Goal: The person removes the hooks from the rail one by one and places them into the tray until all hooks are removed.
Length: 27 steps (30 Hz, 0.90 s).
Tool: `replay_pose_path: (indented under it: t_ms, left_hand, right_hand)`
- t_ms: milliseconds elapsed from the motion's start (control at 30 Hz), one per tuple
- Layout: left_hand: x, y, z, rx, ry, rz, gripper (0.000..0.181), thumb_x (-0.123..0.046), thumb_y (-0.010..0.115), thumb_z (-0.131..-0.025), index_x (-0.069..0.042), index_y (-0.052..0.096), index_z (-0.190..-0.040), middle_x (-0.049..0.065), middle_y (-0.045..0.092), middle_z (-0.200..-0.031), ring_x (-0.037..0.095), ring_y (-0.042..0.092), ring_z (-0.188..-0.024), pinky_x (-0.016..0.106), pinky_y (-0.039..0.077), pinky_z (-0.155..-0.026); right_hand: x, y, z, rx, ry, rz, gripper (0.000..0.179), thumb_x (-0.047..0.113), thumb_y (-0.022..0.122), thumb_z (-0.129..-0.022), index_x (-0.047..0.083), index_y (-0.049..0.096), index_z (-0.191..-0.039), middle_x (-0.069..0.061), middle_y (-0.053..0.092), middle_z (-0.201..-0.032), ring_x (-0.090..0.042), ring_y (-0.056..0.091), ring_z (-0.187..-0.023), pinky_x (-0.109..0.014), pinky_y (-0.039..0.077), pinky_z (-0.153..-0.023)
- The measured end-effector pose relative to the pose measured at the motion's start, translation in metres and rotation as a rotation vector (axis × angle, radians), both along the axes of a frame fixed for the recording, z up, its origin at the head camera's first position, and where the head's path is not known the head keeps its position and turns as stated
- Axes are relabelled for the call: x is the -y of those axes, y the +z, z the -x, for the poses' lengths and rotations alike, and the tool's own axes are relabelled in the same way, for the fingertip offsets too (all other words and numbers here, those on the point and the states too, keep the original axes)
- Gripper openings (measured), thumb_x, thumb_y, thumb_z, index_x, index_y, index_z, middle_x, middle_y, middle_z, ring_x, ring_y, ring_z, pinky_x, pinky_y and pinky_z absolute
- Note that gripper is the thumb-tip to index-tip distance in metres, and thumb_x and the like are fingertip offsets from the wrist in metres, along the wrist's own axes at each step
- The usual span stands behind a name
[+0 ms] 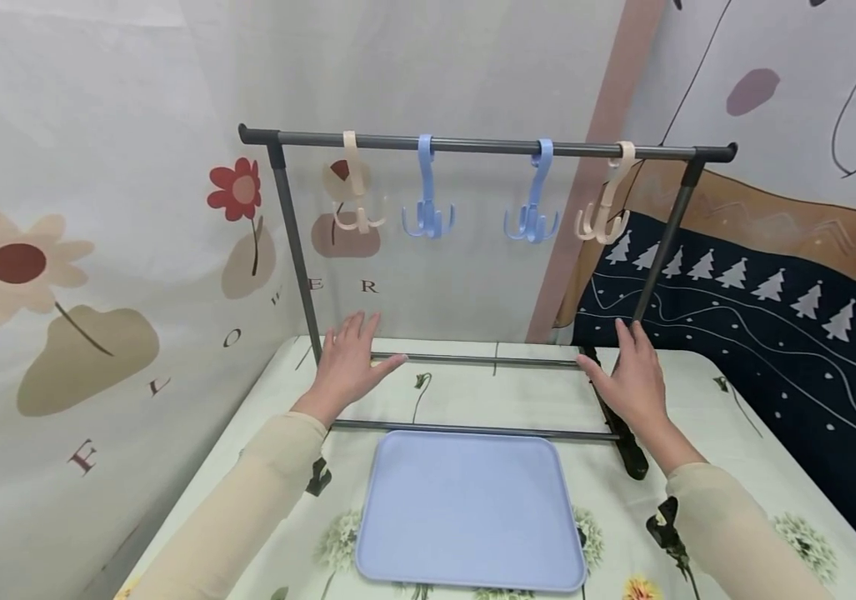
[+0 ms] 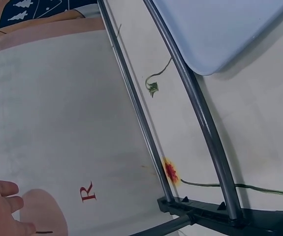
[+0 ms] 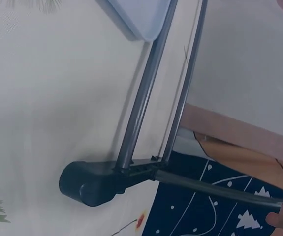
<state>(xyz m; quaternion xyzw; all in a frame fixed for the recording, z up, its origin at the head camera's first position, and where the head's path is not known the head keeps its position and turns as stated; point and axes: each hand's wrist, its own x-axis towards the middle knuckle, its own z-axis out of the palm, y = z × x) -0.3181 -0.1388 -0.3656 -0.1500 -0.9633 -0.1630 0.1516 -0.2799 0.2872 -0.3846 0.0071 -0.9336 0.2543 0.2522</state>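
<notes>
Rack (image 1: 483, 146) is seen, in the head view, stood on a floral tablecloth (image 1: 518, 392), with two cream hooks (image 1: 609, 204) and two blue hooks (image 1: 426, 179) hung from it. A blue tray (image 1: 470, 512) is laid just in front of its front lower rail (image 1: 367, 425). The left hand (image 1: 348, 367) and right hand (image 1: 633, 383) are held near its sides, fingers extended, thumbs spread wide, nothing gripped. A framing or steadying step is suggested; for any grasp, the fingers would have to be closed inward. The space is backed by a flower-print curtain (image 1: 473, 283) and navy tree-print fabric (image 1: 758, 333).

In the left wrist view, the left hand is cropped at the edge, well apart from both lower rails.

In the right wrist view, the right hand is barely shown; whether the right post (image 3: 220, 191) is touched cannot be told.
</notes>
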Motion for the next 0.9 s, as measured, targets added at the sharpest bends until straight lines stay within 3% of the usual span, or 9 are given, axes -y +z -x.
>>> replay_pose_path:
  t_ms: [333,667,900]
  left_hand:
    - [0.005,0.004,0.002,-0.015,-0.001,-0.119,0.086,-0.058,0.058,-0.094,-0.005,0.028,-0.155,0.024,0.029,-0.156,0.041,0.026,-0.144,0.057,0.017,-0.116]
    - [0.004,0.008,0.004,0.057,0.008,-0.328,0.083,-0.058,0.057,-0.095,-0.011,0.028,-0.156,0.016,0.031,-0.158,0.037,0.027,-0.145,0.054,0.025,-0.115]
    - [0.005,0.014,0.002,0.09,-0.005,-0.462,0.081,-0.059,0.055,-0.095,-0.012,0.028,-0.156,0.015,0.031,-0.158,0.037,0.027,-0.145,0.055,0.026,-0.114]
  right_hand:
    - [-0.014,0.007,0.012,0.024,-0.08,0.164,0.092,0.055,0.057,-0.096,0.004,0.012,-0.158,-0.028,0.009,-0.16,-0.049,0.016,-0.144,-0.07,0.025,-0.106]
    - [-0.028,0.006,0.022,0.046,-0.091,0.338,0.086,0.05,0.053,-0.099,0.003,0.011,-0.158,-0.028,0.016,-0.159,-0.047,0.024,-0.142,-0.062,0.026,-0.11]
    - [-0.037,0.005,0.032,0.058,-0.116,0.469,0.077,0.043,0.051,-0.102,0.002,0.017,-0.157,-0.025,0.027,-0.156,-0.041,0.032,-0.141,-0.053,0.031,-0.112]
